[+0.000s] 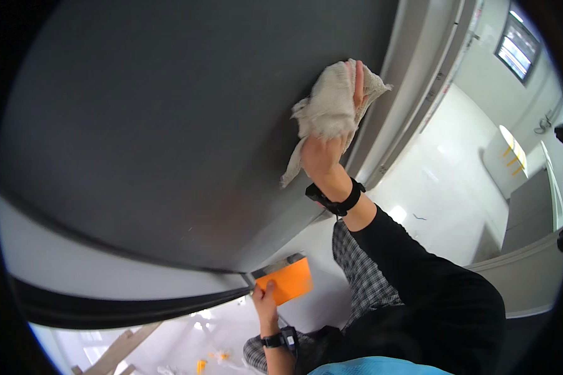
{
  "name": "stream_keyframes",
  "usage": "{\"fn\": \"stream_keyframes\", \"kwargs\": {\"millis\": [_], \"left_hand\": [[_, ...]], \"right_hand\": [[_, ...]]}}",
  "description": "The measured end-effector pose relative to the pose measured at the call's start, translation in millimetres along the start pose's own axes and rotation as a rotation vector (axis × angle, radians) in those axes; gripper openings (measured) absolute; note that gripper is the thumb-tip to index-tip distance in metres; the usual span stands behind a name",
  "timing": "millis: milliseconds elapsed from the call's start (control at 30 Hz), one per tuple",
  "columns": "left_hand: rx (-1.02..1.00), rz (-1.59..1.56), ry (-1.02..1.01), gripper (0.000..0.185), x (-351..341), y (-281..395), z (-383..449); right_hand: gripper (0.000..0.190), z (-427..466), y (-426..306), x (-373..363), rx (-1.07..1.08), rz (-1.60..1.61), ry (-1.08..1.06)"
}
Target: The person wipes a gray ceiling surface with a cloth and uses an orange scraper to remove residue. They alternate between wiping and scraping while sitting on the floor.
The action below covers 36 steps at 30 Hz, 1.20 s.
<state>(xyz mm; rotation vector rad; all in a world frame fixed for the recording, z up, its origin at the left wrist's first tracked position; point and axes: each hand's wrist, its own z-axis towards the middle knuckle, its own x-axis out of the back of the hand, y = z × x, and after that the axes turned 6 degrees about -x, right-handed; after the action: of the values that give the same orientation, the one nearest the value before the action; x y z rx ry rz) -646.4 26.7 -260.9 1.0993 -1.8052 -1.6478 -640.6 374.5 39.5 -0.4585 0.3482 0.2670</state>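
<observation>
My right hand (326, 150) is pressed to a dark grey panel (169, 117), close to its edge beside a pale frame. A ragged off-white cloth (330, 98) is wrapped about its fingers, with some fingers showing through the folds. Lower down, my left hand (266, 300) grips a flat orange object (288, 281), thumb on its face, at the panel's bottom corner. A dark and grey strip runs along the top edge of the orange object; its exact kind I cannot tell. Black straps with small devices sit on both wrists.
The pale frame (403, 93) runs along the panel's right side. Beyond it stand a white rounded object with yellow tape (506, 154) and a grey panel (530, 211) on a glossy floor. Wooden boards (117, 349) and small yellow pieces (201, 366) lie at the lower left.
</observation>
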Motion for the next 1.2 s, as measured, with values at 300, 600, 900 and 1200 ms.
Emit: {"fn": "stream_keyframes", "kwargs": {"millis": [300, 600, 900, 1200], "left_hand": [[-0.107, 0.588, -0.051, 0.024, -5, 17, 0], [0.084, 0.735, -0.133, 0.027, 8, -11, -1], [0.131, 0.952, -0.094, 0.027, 30, -41, -11], [0.174, 1.049, -0.12, 0.032, 16, -25, -10]], "right_hand": [[0.052, -104, -128, -90, 0.379, -0.398, -0.543], [0.042, -248, -4, -7, -0.306, 0.233, -1.685], [0.027, -256, 178, 158, -0.125, -0.62, -0.136], [0.035, -253, 143, 101, -0.94, -0.356, 0.435]]}}
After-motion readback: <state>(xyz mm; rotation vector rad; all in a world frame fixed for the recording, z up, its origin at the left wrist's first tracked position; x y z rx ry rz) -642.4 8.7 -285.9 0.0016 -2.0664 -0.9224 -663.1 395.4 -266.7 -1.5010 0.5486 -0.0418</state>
